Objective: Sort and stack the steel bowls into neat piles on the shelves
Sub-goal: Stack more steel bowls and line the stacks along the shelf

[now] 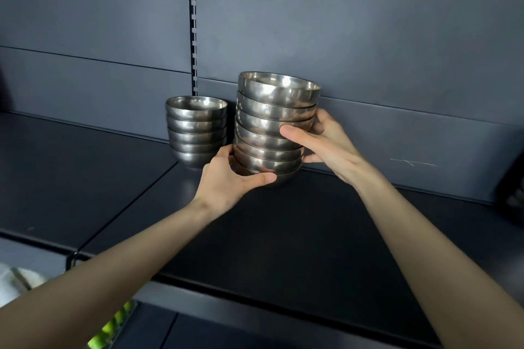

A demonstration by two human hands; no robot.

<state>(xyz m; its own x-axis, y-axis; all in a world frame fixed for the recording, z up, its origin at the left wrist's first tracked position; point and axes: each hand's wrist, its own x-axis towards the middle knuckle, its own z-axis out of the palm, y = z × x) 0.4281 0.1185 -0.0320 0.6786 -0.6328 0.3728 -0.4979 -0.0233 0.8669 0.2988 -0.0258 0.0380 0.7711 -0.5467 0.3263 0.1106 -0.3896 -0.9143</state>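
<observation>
A tall stack of several steel bowls (276, 110) stands at the back of the dark shelf (283, 235), leaning slightly with its top bowl tilted. My left hand (229, 181) grips the stack's base, thumb curled under the lowest bowl. My right hand (320, 140) holds the stack's middle from the right, thumb across the front. A shorter, neat stack of steel bowls (196, 129) stands just to the left, close beside the tall one.
The grey back panel (368, 37) with a slotted upright (193, 22) rises behind the bowls. A dark object (513, 193) sits at the shelf's right edge. Below the shelf at lower left are green items (110, 329) and something white (17, 283).
</observation>
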